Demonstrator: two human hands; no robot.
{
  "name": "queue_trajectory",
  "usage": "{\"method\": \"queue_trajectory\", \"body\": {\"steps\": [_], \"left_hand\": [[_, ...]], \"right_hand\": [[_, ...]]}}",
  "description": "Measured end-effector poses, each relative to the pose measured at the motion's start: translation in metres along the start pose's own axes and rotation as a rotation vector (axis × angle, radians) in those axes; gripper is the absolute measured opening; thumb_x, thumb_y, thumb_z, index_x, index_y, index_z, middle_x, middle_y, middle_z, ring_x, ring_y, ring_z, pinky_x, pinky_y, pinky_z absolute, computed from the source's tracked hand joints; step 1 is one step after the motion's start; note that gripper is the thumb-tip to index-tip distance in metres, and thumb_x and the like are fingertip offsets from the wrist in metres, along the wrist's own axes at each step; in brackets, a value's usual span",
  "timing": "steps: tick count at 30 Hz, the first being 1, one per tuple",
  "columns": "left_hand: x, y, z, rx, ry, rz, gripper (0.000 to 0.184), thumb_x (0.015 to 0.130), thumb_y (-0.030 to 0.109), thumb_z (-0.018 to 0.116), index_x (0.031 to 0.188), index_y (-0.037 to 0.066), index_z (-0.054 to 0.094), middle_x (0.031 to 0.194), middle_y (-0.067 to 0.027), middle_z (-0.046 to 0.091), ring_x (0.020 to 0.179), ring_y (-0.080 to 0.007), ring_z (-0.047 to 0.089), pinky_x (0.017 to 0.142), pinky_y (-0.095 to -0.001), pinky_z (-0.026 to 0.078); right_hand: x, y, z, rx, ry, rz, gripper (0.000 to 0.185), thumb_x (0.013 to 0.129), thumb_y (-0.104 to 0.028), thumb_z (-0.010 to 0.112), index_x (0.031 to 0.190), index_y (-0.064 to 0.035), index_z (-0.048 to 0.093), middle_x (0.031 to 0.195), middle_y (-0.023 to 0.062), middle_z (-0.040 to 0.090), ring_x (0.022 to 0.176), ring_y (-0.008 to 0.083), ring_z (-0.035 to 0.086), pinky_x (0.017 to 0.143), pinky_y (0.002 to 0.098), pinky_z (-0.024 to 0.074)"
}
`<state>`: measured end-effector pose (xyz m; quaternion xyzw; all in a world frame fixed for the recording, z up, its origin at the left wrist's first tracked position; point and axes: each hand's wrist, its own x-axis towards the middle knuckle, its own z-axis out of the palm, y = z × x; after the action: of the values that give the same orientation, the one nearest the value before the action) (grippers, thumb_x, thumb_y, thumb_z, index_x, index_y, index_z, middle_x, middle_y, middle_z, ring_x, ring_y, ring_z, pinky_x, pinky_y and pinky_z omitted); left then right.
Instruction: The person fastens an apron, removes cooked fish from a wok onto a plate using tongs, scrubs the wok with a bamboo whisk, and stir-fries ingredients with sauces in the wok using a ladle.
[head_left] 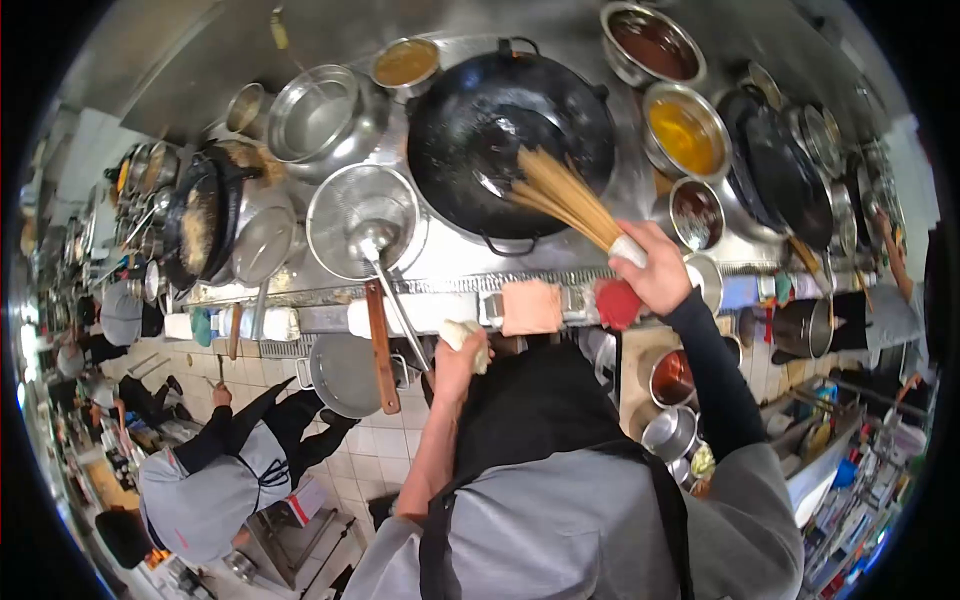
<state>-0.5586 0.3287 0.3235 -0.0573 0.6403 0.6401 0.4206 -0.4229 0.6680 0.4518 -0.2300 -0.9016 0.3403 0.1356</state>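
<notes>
My right hand (658,268) is closed round the white-wrapped handle of a bamboo wok brush (572,195). The brush's splayed bristles reach over the right side of a large black wok (455,150), whose inside looks wet and shiny. I cannot tell whether the tips touch the metal. Down at the counter's front edge, my left hand (453,372) grips a pale crumpled cloth (463,338). Just left of that hand are the wooden handle of a round strainer (322,232) and the metal shaft of a ladle (373,238), whose bowl rests in the strainer.
Metal bowls of yellow liquid (685,135) and dark sauce (655,45) stand right of the wok. A steel pot (320,115) sits behind the strainer. Folded cloths, one pink (532,306), line the front edge. A co-worker (215,480) bends at the left, near a grey pan (350,375).
</notes>
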Motion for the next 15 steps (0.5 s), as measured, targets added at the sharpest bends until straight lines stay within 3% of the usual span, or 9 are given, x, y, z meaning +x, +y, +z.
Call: {"method": "queue_trajectory", "body": {"steps": [4,6,8,10,13,15], "left_hand": [[-0.005,0.008,-0.01,0.001,0.01,-0.007,0.022,0.096,0.014,0.072,0.108,-0.002,0.063,0.086,-0.0069,0.068,0.065,-0.0164,0.068,0.056,-0.0293,0.055],[-0.003,0.01,-0.016,0.04,0.032,-0.019,0.024,0.096,0.014,0.072,0.112,-0.002,0.063,0.087,-0.0087,0.069,0.067,-0.0176,0.069,0.058,-0.03,0.057],[-0.003,0.01,-0.019,0.048,0.051,-0.015,0.025,0.096,0.014,0.071,0.113,-0.003,0.064,0.088,-0.0096,0.07,0.068,-0.0182,0.07,0.059,-0.0303,0.057],[-0.007,0.012,-0.025,0.033,0.064,0.0,0.025,0.096,0.014,0.072,0.113,-0.003,0.064,0.089,-0.0096,0.07,0.068,-0.018,0.07,0.059,-0.0301,0.057],[-0.009,0.012,-0.032,-0.007,0.095,-0.029,0.023,0.095,0.014,0.072,0.108,-0.002,0.064,0.086,-0.0091,0.069,0.067,-0.018,0.07,0.057,-0.03,0.057],[-0.013,0.012,-0.039,-0.026,0.128,-0.042,0.021,0.094,0.013,0.073,0.107,-0.002,0.063,0.085,-0.009,0.069,0.065,-0.0186,0.07,0.056,-0.0297,0.057]], "right_hand": [[0.119,0.062,0.092,-0.141,-0.226,-0.14,0.038,0.082,-0.024,0.075,0.114,-0.0048,0.069,0.093,0.0236,0.07,0.092,0.0441,0.068,0.082,0.051,0.0548],[0.182,0.059,0.16,-0.05,-0.039,-0.1,0.033,0.082,-0.028,0.073,0.107,-0.0063,0.069,0.086,0.0253,0.07,0.088,0.0448,0.069,0.08,0.0515,0.0558],[0.228,0.028,0.197,0.158,0.239,0.16,0.031,0.082,-0.027,0.074,0.105,-0.006,0.069,0.092,0.0269,0.071,0.092,0.0457,0.069,0.081,0.0507,0.0562],[0.231,0.008,0.23,0.355,0.348,0.241,0.029,0.083,-0.026,0.073,0.103,-0.0057,0.067,0.094,0.0283,0.071,0.094,0.047,0.069,0.082,0.0506,0.0562],[0.163,-0.006,0.224,0.246,0.123,0.123,0.035,0.08,-0.026,0.077,0.108,-0.0074,0.067,0.091,0.0275,0.071,0.092,0.047,0.069,0.08,0.0523,0.0552],[0.121,0.017,0.189,0.048,-0.06,-0.059,0.049,0.072,-0.026,0.082,0.118,-0.0094,0.072,0.097,0.0214,0.074,0.098,0.0386,0.072,0.089,0.0471,0.0562]]}}
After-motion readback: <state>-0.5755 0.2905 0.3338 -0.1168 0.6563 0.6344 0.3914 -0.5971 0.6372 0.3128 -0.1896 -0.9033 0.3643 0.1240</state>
